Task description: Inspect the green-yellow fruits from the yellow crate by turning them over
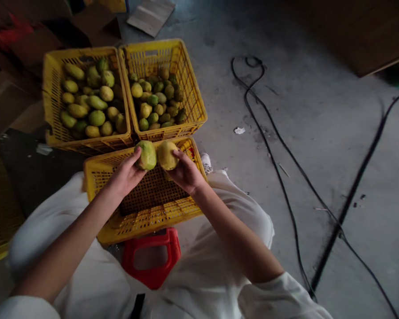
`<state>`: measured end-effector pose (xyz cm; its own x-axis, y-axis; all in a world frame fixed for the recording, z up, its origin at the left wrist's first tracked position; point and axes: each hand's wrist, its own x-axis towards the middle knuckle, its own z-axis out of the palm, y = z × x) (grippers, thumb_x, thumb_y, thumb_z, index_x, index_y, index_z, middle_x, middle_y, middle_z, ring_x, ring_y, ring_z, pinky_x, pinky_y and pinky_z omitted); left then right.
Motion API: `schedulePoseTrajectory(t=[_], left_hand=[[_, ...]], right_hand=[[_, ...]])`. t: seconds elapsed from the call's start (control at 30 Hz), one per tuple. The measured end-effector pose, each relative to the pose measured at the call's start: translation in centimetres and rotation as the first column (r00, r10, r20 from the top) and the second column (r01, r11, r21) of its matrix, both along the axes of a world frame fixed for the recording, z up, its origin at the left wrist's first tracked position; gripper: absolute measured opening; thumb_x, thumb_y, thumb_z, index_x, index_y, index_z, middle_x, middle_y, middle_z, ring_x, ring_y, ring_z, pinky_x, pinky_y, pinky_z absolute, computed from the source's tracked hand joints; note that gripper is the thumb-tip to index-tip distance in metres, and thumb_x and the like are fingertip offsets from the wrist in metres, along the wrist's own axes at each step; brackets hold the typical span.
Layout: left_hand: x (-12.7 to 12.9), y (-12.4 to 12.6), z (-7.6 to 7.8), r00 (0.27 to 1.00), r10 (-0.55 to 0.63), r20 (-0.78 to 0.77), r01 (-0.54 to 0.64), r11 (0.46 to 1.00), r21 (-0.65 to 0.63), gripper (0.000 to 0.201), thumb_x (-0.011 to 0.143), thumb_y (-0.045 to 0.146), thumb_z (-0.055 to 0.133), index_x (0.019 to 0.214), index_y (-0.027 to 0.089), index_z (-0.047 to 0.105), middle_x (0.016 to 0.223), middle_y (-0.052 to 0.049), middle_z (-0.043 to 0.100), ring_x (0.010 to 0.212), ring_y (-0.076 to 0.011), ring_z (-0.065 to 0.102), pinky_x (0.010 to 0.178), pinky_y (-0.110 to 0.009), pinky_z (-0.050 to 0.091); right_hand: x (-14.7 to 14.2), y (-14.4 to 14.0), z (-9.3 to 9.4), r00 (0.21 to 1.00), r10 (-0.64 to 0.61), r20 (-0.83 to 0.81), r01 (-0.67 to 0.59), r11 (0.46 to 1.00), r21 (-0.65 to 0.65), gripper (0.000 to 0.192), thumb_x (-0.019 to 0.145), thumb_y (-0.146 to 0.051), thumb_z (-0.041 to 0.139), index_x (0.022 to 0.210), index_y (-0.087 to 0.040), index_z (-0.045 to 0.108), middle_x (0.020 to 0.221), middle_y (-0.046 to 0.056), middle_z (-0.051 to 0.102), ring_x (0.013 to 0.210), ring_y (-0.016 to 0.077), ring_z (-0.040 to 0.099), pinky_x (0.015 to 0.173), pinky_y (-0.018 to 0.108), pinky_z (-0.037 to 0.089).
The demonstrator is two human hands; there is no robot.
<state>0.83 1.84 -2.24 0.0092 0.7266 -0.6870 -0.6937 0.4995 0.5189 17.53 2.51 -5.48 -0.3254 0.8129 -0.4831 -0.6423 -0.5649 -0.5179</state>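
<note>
My left hand (128, 173) is closed around a green-yellow fruit (147, 156), thumb on its near side. In my right hand (187, 172) is a rounder, yellower fruit (166, 155), gripped at its right side. The two fruits are close side by side over the far edge of a yellow plastic crate (149, 223) between my knees. Most of that crate's lattice floor shows bare; part of its right end is hidden by my right hand. The fruits could be papayas or mangoes; I cannot tell which.
Beyond stand two yellow crates of green and yellow fruit, the left crate (49, 99) and the right crate (194, 97). A red plastic piece (154, 279) lies below the near crate. Black cables (279, 177) cross the floor at right. Cardboard boxes (36, 44) stand at left.
</note>
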Motion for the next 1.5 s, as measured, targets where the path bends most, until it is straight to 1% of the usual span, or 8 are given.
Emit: schedulePoseTrajectory(t=[0.17,0.3,0.6,0.83,1.03,1.27,1.37,1.5], left_hand=[[-0.3,0.4,0.5,0.999,0.024,0.033,-0.02,0.995,-0.098,0.017,0.101,0.021,0.063,0.116,0.019,0.073,0.104,-0.005,0.081,0.11,-0.0215,0.076,0.103,-0.035,0.061],[-0.2,0.5,1.3,0.997,0.076,0.009,-0.073,0.981,-0.18,0.023,0.106,0.017,0.049,0.105,0.018,0.072,0.089,-0.003,0.078,0.089,-0.0183,0.076,0.097,-0.037,0.064],[0.1,0.7,0.2,0.999,0.042,-0.009,-0.042,0.998,-0.039,0.011,0.1,0.015,0.065,0.106,0.017,0.074,0.107,-0.008,0.081,0.119,-0.0229,0.073,0.105,-0.034,0.06],[0.1,0.4,0.4,0.999,-0.036,0.001,0.036,0.996,-0.084,0.019,0.103,0.017,0.059,0.117,0.015,0.072,0.104,-0.008,0.081,0.107,-0.0204,0.076,0.099,-0.032,0.063],[0.3,0.6,1.1,0.999,0.004,-0.044,-0.012,0.98,-0.198,0.017,0.103,0.016,0.052,0.097,0.017,0.068,0.09,-0.004,0.078,0.084,-0.0163,0.074,0.089,-0.031,0.065],[-0.1,0.2,-0.4,0.998,-0.063,-0.009,0.062,0.993,-0.096,0.015,0.098,0.023,0.069,0.111,0.016,0.073,0.114,-0.011,0.081,0.111,-0.0249,0.076,0.095,-0.037,0.066],[-0.2,0.1,-0.6,0.997,-0.066,-0.033,0.063,0.995,-0.077,0.01,0.095,0.02,0.074,0.105,0.018,0.075,0.11,-0.009,0.081,0.112,-0.0242,0.076,0.096,-0.035,0.066],[-0.2,0.0,-0.4,0.991,-0.108,-0.079,0.104,0.993,-0.047,0.009,0.086,0.012,0.08,0.091,0.017,0.074,0.099,-0.006,0.081,0.109,-0.0238,0.076,0.095,-0.033,0.066]], right_hand=[[0.1,-0.5,0.0,1.0,0.008,0.01,-0.008,1.0,0.02,0.039,0.077,-0.026,0.085,0.109,-0.031,0.063,0.116,-0.002,0.075,0.122,0.0233,0.069,0.103,0.04,0.064],[0.2,-0.5,0.1,1.0,0.019,0.007,-0.019,1.0,0.006,0.04,0.081,-0.029,0.081,0.116,-0.033,0.063,0.125,-0.002,0.073,0.126,0.0241,0.067,0.106,0.045,0.063],[0.5,0.2,-0.6,0.997,0.014,-0.079,-0.016,0.999,-0.029,0.025,0.083,-0.025,0.066,0.108,-0.029,0.064,0.116,0.001,0.077,0.125,0.0266,0.068,0.104,0.051,0.064],[0.2,-0.3,0.0,0.999,0.039,0.038,-0.041,0.998,0.043,0.035,0.082,-0.037,0.083,0.112,-0.028,0.069,0.122,0.001,0.076,0.122,0.0232,0.069,0.103,0.037,0.063],[0.2,-0.5,-0.2,0.995,-0.007,0.099,0.003,0.999,0.041,0.051,0.075,-0.03,0.088,0.119,-0.034,0.065,0.116,-0.005,0.074,0.118,0.019,0.069,0.098,0.031,0.063],[0.4,0.1,-0.8,0.999,-0.034,0.002,0.034,0.997,-0.067,0.023,0.092,-0.033,0.066,0.115,-0.031,0.065,0.118,-0.002,0.076,0.118,0.0227,0.07,0.094,0.039,0.066],[0.3,0.2,-0.9,0.998,-0.04,-0.05,0.036,0.996,-0.086,0.026,0.092,-0.025,0.058,0.116,-0.029,0.067,0.116,-0.001,0.077,0.12,0.0235,0.07,0.095,0.04,0.066],[-0.3,0.2,-0.6,0.998,-0.062,-0.002,0.062,0.996,-0.066,0.021,0.092,-0.031,0.066,0.112,-0.029,0.068,0.116,0.0,0.079,0.126,0.024,0.069,0.099,0.039,0.066]])
